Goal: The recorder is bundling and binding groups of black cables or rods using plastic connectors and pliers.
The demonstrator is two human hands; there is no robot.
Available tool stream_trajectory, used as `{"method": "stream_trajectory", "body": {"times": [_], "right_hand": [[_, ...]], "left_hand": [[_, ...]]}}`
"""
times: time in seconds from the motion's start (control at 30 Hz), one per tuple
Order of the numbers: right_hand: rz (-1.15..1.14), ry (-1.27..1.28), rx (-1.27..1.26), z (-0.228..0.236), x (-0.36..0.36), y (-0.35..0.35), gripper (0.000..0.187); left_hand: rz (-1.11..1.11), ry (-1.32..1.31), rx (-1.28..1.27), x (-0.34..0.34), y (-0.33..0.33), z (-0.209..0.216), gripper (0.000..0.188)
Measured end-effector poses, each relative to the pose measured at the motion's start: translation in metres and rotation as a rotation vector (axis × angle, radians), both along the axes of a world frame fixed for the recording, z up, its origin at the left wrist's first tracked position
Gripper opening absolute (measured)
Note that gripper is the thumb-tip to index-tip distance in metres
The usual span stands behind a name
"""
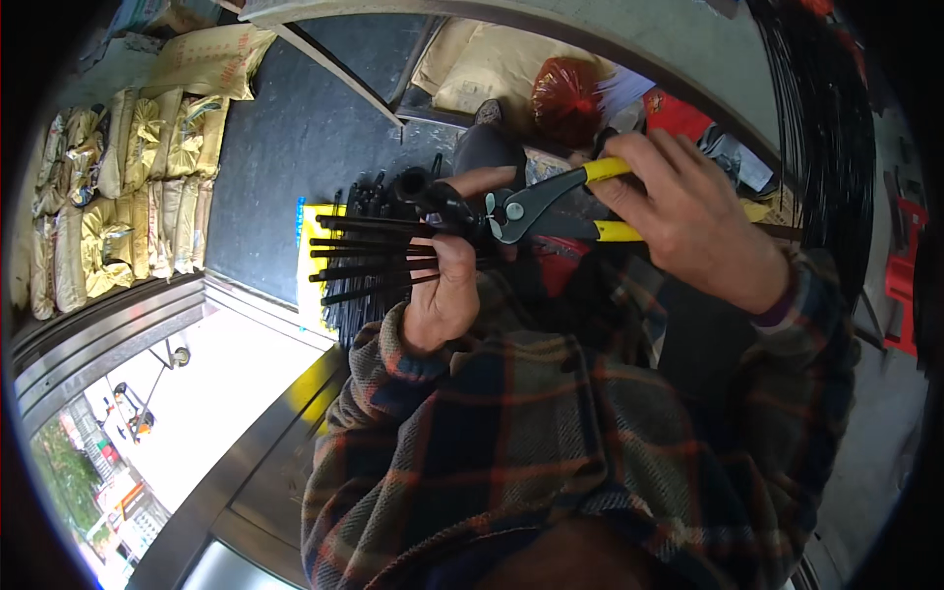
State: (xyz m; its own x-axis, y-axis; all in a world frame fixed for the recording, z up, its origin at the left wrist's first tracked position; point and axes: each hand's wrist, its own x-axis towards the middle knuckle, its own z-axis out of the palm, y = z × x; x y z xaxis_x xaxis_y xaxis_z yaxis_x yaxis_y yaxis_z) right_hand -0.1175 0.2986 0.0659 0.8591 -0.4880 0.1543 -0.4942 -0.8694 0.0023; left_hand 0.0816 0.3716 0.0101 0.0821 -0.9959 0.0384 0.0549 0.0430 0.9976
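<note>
Yellow-handled pliers (531,206), handles (607,170) gripped in right fingers (634,157), black rods (366,270) clasped in left fingers (455,258)

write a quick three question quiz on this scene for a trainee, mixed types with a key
1. True or false: the right hand holds cutters with red grips.
2. Fill in the missing word: the left hand holds several thin black ____.
3. What is stacked at the picture's far left?
A) Red stools
B) Sacks
C) Tyres

Key
1. False; the grips are yellow.
2. Rods.
3. B.
</note>
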Motion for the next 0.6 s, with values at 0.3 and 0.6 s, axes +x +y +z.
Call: {"method": "stream_trajectory", "body": {"times": [0.3, 0.6], "right_hand": [[-0.046, 0.061, 1.488, 0.035, -0.007, -0.022, 0.013], [0.03, 0.18, 1.352, 0.047, 0.0, -0.031, 0.016]], "left_hand": [[-0.279, 0.209, -0.189, 0.018, 0.006, -0.025, 0.063], [-0.198, 0.031, -0.136, 0.008, 0.011, -0.018, 0.068]]}}
